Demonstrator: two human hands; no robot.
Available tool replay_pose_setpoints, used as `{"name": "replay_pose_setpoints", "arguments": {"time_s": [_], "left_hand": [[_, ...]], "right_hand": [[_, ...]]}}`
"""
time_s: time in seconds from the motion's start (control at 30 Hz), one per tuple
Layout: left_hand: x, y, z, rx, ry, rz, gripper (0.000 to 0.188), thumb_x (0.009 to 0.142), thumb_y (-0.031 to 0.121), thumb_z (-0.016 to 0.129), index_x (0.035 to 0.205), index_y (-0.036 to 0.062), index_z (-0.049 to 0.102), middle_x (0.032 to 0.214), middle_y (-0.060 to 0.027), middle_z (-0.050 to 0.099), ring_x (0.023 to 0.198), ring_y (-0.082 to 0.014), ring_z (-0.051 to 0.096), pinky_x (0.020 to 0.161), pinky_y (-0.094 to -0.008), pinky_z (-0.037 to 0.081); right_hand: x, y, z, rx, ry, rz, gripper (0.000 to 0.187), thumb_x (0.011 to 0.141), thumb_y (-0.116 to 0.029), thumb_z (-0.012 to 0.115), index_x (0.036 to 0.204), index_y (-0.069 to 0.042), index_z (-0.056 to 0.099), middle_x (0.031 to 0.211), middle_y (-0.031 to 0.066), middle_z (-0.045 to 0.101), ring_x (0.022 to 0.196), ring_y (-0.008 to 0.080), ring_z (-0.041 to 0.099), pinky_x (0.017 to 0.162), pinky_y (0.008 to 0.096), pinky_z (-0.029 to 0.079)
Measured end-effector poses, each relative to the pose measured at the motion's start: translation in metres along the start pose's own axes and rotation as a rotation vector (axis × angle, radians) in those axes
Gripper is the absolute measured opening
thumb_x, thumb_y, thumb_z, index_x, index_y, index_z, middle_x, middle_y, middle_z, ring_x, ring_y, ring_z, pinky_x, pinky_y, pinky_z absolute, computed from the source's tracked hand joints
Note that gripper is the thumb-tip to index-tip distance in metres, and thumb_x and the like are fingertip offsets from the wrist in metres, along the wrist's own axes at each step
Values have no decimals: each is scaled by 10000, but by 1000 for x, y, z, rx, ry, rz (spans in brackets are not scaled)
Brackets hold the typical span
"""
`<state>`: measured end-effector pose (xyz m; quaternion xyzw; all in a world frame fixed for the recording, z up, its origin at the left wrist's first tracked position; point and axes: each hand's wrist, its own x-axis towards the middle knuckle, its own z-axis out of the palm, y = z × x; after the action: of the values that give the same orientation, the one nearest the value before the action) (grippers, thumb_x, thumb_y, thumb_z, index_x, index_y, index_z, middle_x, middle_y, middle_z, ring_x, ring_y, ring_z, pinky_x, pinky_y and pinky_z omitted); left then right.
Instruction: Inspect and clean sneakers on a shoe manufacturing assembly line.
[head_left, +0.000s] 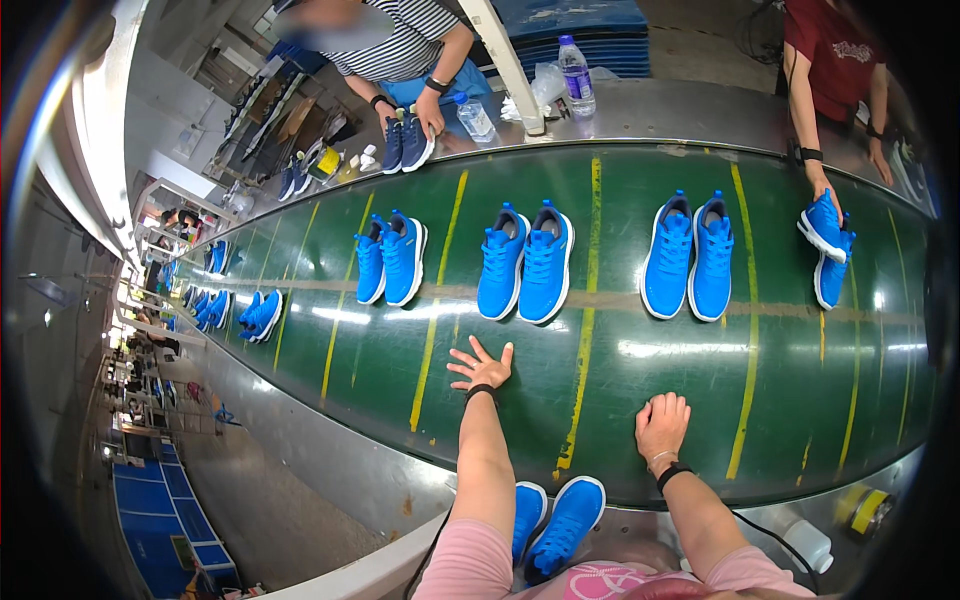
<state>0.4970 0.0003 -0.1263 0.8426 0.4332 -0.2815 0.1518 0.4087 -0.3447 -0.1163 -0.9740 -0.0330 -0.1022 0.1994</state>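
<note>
My left hand (482, 366) is spread wide over the green conveyor belt (560, 400), empty, just short of a pair of blue sneakers (527, 262) with white soles. To its right, my right hand (663, 425) is held over the belt with its fingers curled together, and nothing shows in it. Beyond that hand stands another blue pair (687, 257), side by side, toes toward me. Close to my body, between my forearms, one more blue pair (558, 520) sits at the metal edge, partly hidden by my left arm.
More blue sneakers (390, 258) stand along the belt to the left. Across it, a person in stripes (400, 60) holds dark sneakers (408, 140); another in red (835, 60) grips a blue shoe (823, 228). Bottles (577, 76) stand on the far ledge, a white container (808, 545) near right.
</note>
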Motion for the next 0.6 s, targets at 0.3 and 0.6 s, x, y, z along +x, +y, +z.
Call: {"name": "replay_pose_setpoints", "arguments": {"time_s": [0.3,0.6], "left_hand": [[-6,-7,7,-80,154,75,1041,853,808,376,1589,219,-65,1576,-296,-227,1434,-551,-189,1083,-751,-26],[6,42,-65,-441,972,471,421,1004,361,491,1235,28,605,1206,-198,607,1170,-398,486,991,-520,380]], "right_hand": [[2,0,2,1,43,-3,110,823,-146,620,852,-80,538,889,115,519,875,320,502,780,437,403],[2,3,4,28,8,20,105,804,-135,624,838,-89,536,859,108,518,846,321,507,758,440,401]]}}
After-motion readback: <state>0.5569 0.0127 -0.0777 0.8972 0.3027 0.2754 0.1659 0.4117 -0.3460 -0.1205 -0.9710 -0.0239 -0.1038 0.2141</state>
